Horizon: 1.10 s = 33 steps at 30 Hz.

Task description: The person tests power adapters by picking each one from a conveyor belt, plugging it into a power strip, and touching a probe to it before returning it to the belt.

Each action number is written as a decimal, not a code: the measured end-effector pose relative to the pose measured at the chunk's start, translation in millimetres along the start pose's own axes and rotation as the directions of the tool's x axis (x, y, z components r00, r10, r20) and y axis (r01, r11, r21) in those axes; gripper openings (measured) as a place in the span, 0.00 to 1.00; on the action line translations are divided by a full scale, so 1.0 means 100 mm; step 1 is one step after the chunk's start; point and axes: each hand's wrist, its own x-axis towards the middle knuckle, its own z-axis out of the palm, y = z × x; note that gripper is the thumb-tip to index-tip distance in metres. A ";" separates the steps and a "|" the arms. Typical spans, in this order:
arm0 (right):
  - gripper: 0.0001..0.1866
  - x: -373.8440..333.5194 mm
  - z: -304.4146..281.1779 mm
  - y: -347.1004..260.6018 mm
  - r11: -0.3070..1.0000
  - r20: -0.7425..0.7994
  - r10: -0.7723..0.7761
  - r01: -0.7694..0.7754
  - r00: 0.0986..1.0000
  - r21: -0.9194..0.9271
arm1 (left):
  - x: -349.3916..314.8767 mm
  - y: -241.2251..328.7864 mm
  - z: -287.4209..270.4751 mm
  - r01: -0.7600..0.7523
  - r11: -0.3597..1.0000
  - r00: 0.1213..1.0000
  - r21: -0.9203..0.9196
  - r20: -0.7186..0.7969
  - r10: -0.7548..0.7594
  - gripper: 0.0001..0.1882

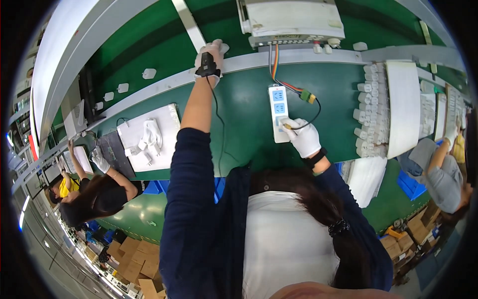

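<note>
My left hand [211, 54], in a whitish glove, reaches beyond the bench's far rail. Its fingers are closed around a small white block [224, 48], which is mostly hidden. My right hand [302, 138], gloved in white, pinches the end of a black cable [318, 115] over the lower part of a white power strip [280, 117] with blue sockets. From there the cable curves up to a green and yellow connector [307, 96]. Coloured wires [276, 62] lead from a white instrument [294, 22] down toward the strip and connector.
A white board [167, 117] at the left holds a bundled white cable [151, 134] and small adapters. Several clear plastic pieces [371, 109] stand stacked at the right. White blocks [149, 74] lie on the green surface beyond the rail [244, 61]. Co-workers sit at both sides.
</note>
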 end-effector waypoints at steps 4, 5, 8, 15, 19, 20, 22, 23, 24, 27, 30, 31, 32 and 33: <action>0.08 0.00 -0.01 0.03 1.000 0.008 0.008 -0.008 1.000 0.023 | -0.04 0.08 -0.07 -0.157 0.966 0.970 -0.204 -0.218 0.112 0.22; 0.08 -0.01 0.00 0.05 1.000 0.013 -0.002 0.001 1.000 0.025 | -0.02 0.01 -0.16 -0.149 0.968 0.969 -0.202 -0.223 0.103 0.22; 0.09 -0.03 0.02 0.04 0.985 0.112 0.152 -0.160 0.982 0.070 | 0.04 -0.51 -0.54 -0.133 0.988 0.985 0.080 -0.104 0.141 0.23; 0.10 -0.04 0.05 0.06 0.984 0.120 0.166 -0.173 0.979 0.050 | -0.07 -1.76 -0.70 0.256 0.697 0.905 0.670 0.086 -0.416 0.18; 0.10 -0.05 0.03 0.02 0.973 0.130 0.227 -0.231 0.965 0.019 | -0.21 -1.76 -0.58 0.281 0.665 0.924 0.692 -0.006 -0.383 0.23; 0.11 -0.05 0.04 0.00 0.965 0.137 0.255 -0.261 0.957 0.032 | -0.22 -1.74 -0.57 0.319 0.691 0.918 0.648 -0.030 -0.396 0.24; 0.11 -0.06 -0.02 -0.09 0.961 0.135 0.269 -0.274 0.954 0.021 | -0.26 -1.65 -0.57 0.393 0.733 0.900 0.555 -0.070 -0.430 0.27; 0.11 -0.01 -0.07 -0.12 0.964 0.139 0.261 -0.266 0.955 0.017 | -0.28 -1.62 -0.52 0.390 0.733 0.903 0.557 -0.073 -0.424 0.27; 0.11 0.02 -0.08 -0.14 0.968 0.149 0.246 -0.252 0.958 0.020 | -0.35 -1.66 -0.40 0.300 0.914 0.953 0.271 -0.115 -0.279 0.24; 0.12 0.04 -0.08 -0.06 0.974 0.143 0.215 -0.223 0.966 0.042 | -0.48 -1.23 -0.17 -0.015 0.825 0.988 -0.565 -0.138 -0.076 0.20; 0.13 -0.14 0.02 0.11 0.973 0.093 0.220 -0.225 0.971 0.046 | -0.95 0.20 -0.20 0.222 0.413 0.975 -0.883 0.203 -0.089 0.20; 0.14 -0.20 0.08 0.16 0.981 0.073 0.189 -0.192 0.979 0.036 | -1.12 0.49 -0.16 0.228 0.364 0.972 -0.903 0.231 -0.035 0.21; 0.14 -0.24 0.09 0.19 0.987 0.055 0.156 -0.157 0.986 0.021 | -1.22 0.74 -0.10 0.236 0.310 0.967 -0.921 0.254 0.019 0.22; 0.14 -0.25 0.05 0.16 0.988 0.046 0.150 -0.151 0.988 0.027 | -1.29 0.90 0.01 0.186 0.310 0.973 -0.932 0.218 0.072 0.23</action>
